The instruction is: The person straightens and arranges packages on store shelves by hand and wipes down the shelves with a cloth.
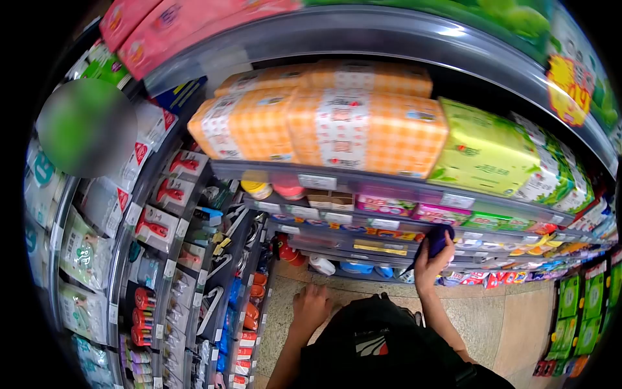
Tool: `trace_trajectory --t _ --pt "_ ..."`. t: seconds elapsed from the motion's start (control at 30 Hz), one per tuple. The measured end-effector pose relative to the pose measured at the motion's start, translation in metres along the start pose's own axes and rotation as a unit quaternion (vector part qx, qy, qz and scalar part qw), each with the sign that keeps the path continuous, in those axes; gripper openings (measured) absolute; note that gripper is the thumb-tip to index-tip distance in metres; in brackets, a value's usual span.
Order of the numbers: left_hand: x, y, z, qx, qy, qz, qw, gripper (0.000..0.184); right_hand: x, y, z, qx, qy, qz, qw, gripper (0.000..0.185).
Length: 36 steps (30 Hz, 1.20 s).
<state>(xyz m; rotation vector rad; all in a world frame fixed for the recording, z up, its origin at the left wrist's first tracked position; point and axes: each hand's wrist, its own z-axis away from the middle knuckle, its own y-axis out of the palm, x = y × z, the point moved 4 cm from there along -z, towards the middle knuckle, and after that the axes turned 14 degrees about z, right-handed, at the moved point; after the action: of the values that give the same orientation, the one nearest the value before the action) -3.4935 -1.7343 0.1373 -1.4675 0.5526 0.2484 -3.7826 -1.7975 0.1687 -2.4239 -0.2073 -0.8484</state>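
Shelving seen from the head of a person in a black shirt (343, 343). The right hand (430, 267) grasps a dark purple item (440, 237), its fingers bent against it; the item lies at the upper end of the hand, before the lower shelves, and whether it touches a shelf cannot be told. The left hand (312, 305) appears lower down, near the front of the body and well apart from the item, back uppermost, with fingers bent; whether they enclose anything cannot be told. Above the right hand, magenta packs (387, 202) and a green box (487, 220) stand in a row, with a yellow tub (256, 188) and a pink tub (288, 189) farther left. On the shelf above sit orange checked packs (395, 133), with a light green pack (486, 149) just beside them. At the upper left lie pink packs (188, 39); at the upper right hangs a red and yellow sign (570, 91). Red tools (153, 227) in white packaging fill part of the left shelving. Below, a white bottle (322, 265) rests near the pale floor (518, 318). Small labels are too blurred to read.
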Motion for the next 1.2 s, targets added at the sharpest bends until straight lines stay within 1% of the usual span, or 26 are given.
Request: trace_trajectory --t 0.03,0.1,0.17,0.3,0.37,0.43,0.5,0.57,0.6,0.63,0.7,0.77,0.8,0.83,0.87,0.9,0.93,0.97,1.0,1.03,1.07,1.1,1.13,1.17,1.2 --pt "0.010 -0.008 0.002 -0.009 -0.001 -0.002 1.000 0.035 0.018 0.009 0.008 0.013 -0.019 -0.006 1.000 0.045" --pt "0.030 -0.022 0.007 -0.021 -0.002 -0.006 1.000 0.032 0.051 0.031 0.026 0.040 -0.052 -0.016 0.998 0.046" --pt "0.049 -0.035 0.016 -0.043 -0.014 0.006 0.999 0.033 0.082 0.052 0.042 0.051 -0.066 -0.031 0.996 0.049" --pt "0.082 -0.061 0.039 -0.056 -0.037 0.003 0.998 0.036 0.135 0.091 0.069 0.088 -0.072 -0.073 0.991 0.052" --pt "0.104 -0.066 0.055 -0.046 -0.111 -0.013 0.993 0.037 0.164 0.107 0.080 0.123 -0.086 -0.109 0.983 0.053" --pt "0.123 -0.067 0.072 -0.055 -0.130 -0.015 0.990 0.037 0.193 0.123 0.091 0.162 -0.105 -0.129 0.973 0.053" --pt "0.134 -0.070 0.088 -0.066 -0.146 -0.019 0.987 0.037 0.219 0.139 0.103 0.173 -0.108 -0.154 0.967 0.053" --pt "0.139 -0.077 0.105 -0.079 -0.172 -0.014 0.982 0.037 0.243 0.159 0.116 0.212 -0.103 -0.191 0.953 0.052" --pt "0.144 -0.077 0.111 -0.069 -0.200 -0.002 0.977 0.037 0.255 0.168 0.122 0.225 -0.094 -0.207 0.948 0.051" --pt "0.148 -0.076 0.117 -0.073 -0.203 -0.003 0.977 0.037 0.266 0.177 0.127 0.236 -0.085 -0.223 0.942 0.050" --pt "0.157 -0.072 0.131 -0.089 -0.229 -0.012 0.969 0.037 0.282 0.190 0.137 0.240 -0.085 -0.230 0.939 0.049" --pt "0.163 -0.069 0.140 -0.101 -0.235 -0.016 0.967 0.037 0.293 0.202 0.145 0.296 -0.064 -0.256 0.918 0.049" --pt "0.166 -0.066 0.145 -0.107 -0.249 -0.001 0.963 0.038 0.297 0.204 0.146 0.272 -0.082 -0.248 0.926 0.045" --pt "0.168 -0.066 0.148 -0.114 -0.264 0.013 0.958 0.039 0.301 0.204 0.145 0.273 -0.084 -0.251 0.925 0.045" --pt "0.170 -0.065 0.151 -0.103 -0.275 0.021 0.956 0.040 0.298 0.215 0.149 0.399 0.065 -0.382 0.831 0.044" --pt "0.171 -0.066 0.152 -0.107 -0.279 0.022 0.954 0.040 0.297 0.222 0.155 0.503 0.210 -0.486 0.684 0.044" --pt "0.171 -0.068 0.152 -0.130 -0.263 0.043 0.955 0.039 0.296 0.213 0.150 0.556 0.249 -0.505 0.612 0.040" --pt "0.171 -0.069 0.151 -0.152 -0.246 0.066 0.955 0.038 0.292 0.205 0.144 0.604 0.243 -0.507 0.566 0.040" --pt "0.174 -0.069 0.148 -0.154 -0.249 0.069 0.954 0.038 0.292 0.190 0.139 0.621 0.268 -0.514 0.528 0.040" --pt "0.176 -0.073 0.141 -0.181 -0.199 0.107 0.957 0.035 0.290 0.179 0.138 0.635 0.296 -0.519 0.489 0.039" --pt "0.173 -0.079 0.134 -0.207 -0.147 0.146 0.956 0.033 0.278 0.176 0.138 0.637 0.299 -0.514 0.490 0.039" --pt "0.171 -0.082 0.126 -0.202 -0.150 0.149 0.956 0.033 0.271 0.170 0.142 0.661 0.306 -0.548 0.411 0.039" --pt "0.166 -0.091 0.113 -0.234 -0.120 0.247 0.933 0.030 0.266 0.163 0.147 0.677 0.312 -0.580 0.330 0.038" --pt "0.162 -0.099 0.102 -0.263 -0.089 0.341 0.898 0.026 0.264 0.155 0.148 0.674 0.317 -0.579 0.332 0.038" --pt "0.159 -0.103 0.090 -0.256 -0.090 0.343 0.899 0.026 0.261 0.144 0.147 0.673 0.324 -0.585 0.315 0.038"
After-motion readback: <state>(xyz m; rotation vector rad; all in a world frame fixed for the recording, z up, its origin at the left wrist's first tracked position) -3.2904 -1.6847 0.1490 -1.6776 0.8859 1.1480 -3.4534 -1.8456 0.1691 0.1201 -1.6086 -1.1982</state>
